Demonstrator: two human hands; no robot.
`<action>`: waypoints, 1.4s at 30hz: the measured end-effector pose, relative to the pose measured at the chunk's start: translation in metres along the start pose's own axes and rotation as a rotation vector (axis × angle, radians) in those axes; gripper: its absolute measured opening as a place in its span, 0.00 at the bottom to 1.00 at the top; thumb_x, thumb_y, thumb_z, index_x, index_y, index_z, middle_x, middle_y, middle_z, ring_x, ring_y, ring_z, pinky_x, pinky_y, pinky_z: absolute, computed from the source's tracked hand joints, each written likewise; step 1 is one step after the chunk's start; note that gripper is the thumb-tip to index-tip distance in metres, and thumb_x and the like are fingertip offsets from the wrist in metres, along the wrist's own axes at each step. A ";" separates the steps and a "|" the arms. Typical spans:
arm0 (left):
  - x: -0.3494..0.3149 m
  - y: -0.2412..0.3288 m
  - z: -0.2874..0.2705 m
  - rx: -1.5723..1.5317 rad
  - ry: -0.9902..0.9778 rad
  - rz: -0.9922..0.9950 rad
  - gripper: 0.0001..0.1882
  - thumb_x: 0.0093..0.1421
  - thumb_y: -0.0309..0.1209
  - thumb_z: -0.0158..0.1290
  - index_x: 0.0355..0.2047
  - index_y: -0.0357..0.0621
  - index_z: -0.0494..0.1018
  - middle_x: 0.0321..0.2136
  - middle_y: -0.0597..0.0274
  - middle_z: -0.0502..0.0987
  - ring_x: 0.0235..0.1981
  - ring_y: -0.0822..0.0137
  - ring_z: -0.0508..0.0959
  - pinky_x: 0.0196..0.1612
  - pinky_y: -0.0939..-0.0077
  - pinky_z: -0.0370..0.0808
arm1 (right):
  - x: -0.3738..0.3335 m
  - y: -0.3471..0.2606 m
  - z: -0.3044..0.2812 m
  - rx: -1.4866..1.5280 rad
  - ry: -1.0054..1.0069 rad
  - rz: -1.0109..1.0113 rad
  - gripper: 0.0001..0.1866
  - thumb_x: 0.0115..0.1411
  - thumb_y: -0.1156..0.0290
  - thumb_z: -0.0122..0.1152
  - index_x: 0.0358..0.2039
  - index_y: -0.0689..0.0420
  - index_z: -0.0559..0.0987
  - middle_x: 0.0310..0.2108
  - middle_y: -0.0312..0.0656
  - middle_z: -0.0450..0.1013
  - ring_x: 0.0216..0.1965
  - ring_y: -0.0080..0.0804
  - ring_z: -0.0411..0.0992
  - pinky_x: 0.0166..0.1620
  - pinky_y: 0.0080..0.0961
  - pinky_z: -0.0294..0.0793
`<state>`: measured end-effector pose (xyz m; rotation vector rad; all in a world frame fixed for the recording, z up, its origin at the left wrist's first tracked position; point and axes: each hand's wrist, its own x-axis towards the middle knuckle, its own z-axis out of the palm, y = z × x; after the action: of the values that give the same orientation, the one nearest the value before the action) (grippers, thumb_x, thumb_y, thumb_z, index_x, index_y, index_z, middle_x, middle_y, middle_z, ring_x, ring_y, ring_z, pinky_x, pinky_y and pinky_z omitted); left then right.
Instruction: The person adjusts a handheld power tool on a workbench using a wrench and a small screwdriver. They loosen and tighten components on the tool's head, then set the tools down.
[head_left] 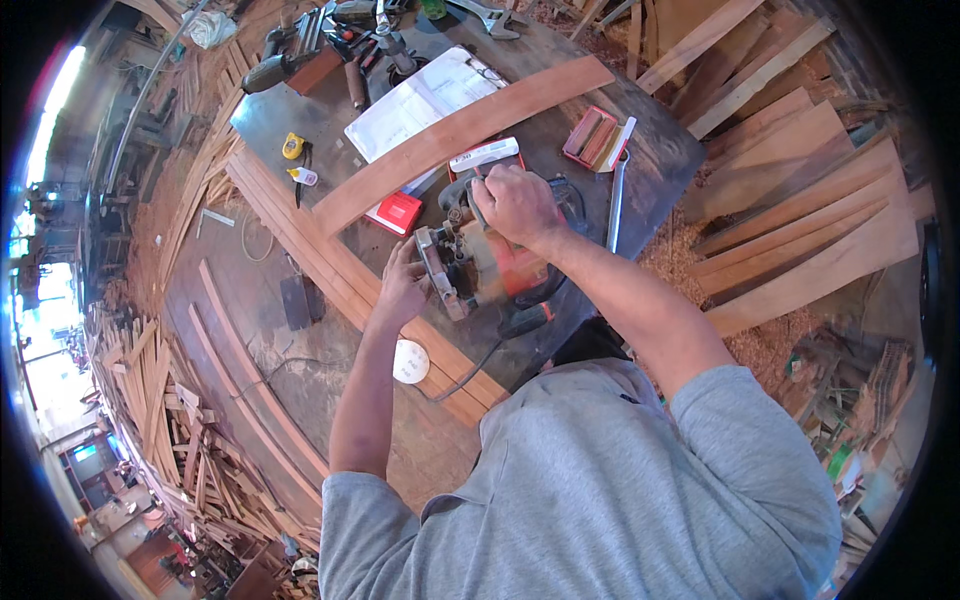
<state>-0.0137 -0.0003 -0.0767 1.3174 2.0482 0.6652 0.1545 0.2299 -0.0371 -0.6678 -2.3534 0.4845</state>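
Item: orange power tool (487, 268), set on the near edge of the dark surface (660, 150), just below a long curved board (455, 135) that is laid across the middle. Right hand (515, 203): placed on top of the tool, fingers curled shut around its upper handle. Left hand (403, 285): laid against the tool's left side at the metal base plate, fingers spread and bent around the edge; whether the plate is gripped or only steadied cannot be told. A black cord (470, 368) is seen trailing from the tool over the surface edge, past a white round object (410, 361) near the left forearm. Also listed on the surface: a red box (399, 212) touching the board's lower edge, a white sheet (425, 100) beyond the board, a yellow tape measure (291, 147), a red case (592, 135) and other tools (355, 45) at the far end. Boards (800, 230) are stacked on the right, offcuts on the floor at the left. Risks, as judged: the left fingers are kept close to the working side and could be caught if the tool were started; the tool, sitting near the edge, could be tipped off; the hanging cord could be snagged by an arm.
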 end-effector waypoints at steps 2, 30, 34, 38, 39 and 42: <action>-0.001 -0.001 0.001 -0.172 0.079 -0.002 0.20 0.54 0.32 0.65 0.49 0.55 0.86 0.73 0.48 0.59 0.74 0.42 0.56 0.74 0.50 0.58 | 0.000 0.000 -0.001 0.001 0.004 0.004 0.16 0.64 0.64 0.62 0.20 0.57 0.77 0.24 0.45 0.74 0.29 0.46 0.77 0.35 0.43 0.78; -0.063 0.065 -0.055 -0.240 0.579 -0.057 0.14 0.57 0.25 0.66 0.44 0.42 0.83 0.63 0.51 0.73 0.63 0.55 0.74 0.65 0.62 0.70 | -0.095 0.102 -0.108 -0.252 -0.273 0.675 0.24 0.60 0.58 0.69 0.48 0.63 0.76 0.47 0.58 0.76 0.51 0.58 0.76 0.54 0.49 0.76; -0.073 0.112 -0.056 -0.329 0.641 0.096 0.10 0.60 0.22 0.64 0.42 0.39 0.83 0.54 0.53 0.80 0.58 0.59 0.79 0.61 0.67 0.73 | -0.115 0.126 -0.084 -0.223 -0.365 0.738 0.26 0.56 0.59 0.69 0.50 0.61 0.75 0.45 0.60 0.78 0.50 0.60 0.77 0.55 0.54 0.75; -0.085 0.155 -0.043 -0.294 0.610 0.241 0.08 0.61 0.20 0.62 0.41 0.38 0.83 0.47 0.54 0.84 0.50 0.61 0.83 0.56 0.70 0.76 | -0.123 0.125 -0.088 -0.138 -0.345 0.879 0.26 0.55 0.62 0.66 0.52 0.61 0.76 0.45 0.61 0.79 0.51 0.60 0.77 0.55 0.52 0.76; -0.095 0.163 -0.037 -0.317 0.600 0.252 0.08 0.61 0.20 0.62 0.41 0.38 0.83 0.46 0.55 0.84 0.49 0.62 0.83 0.54 0.70 0.77 | -0.131 0.121 -0.094 -0.082 -0.306 0.879 0.27 0.55 0.62 0.66 0.53 0.60 0.76 0.46 0.61 0.79 0.52 0.60 0.77 0.54 0.52 0.76; -0.131 0.173 -0.015 -0.431 0.551 0.237 0.08 0.62 0.21 0.62 0.42 0.37 0.83 0.44 0.55 0.85 0.46 0.63 0.84 0.51 0.72 0.78 | -0.172 0.092 -0.118 0.169 -0.140 0.857 0.22 0.57 0.65 0.63 0.50 0.62 0.77 0.42 0.58 0.79 0.47 0.57 0.78 0.50 0.47 0.77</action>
<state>0.1243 -0.0568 0.0822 1.2108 1.9881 1.6246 0.3789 0.2252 -0.0783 -1.5948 -2.0152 1.1042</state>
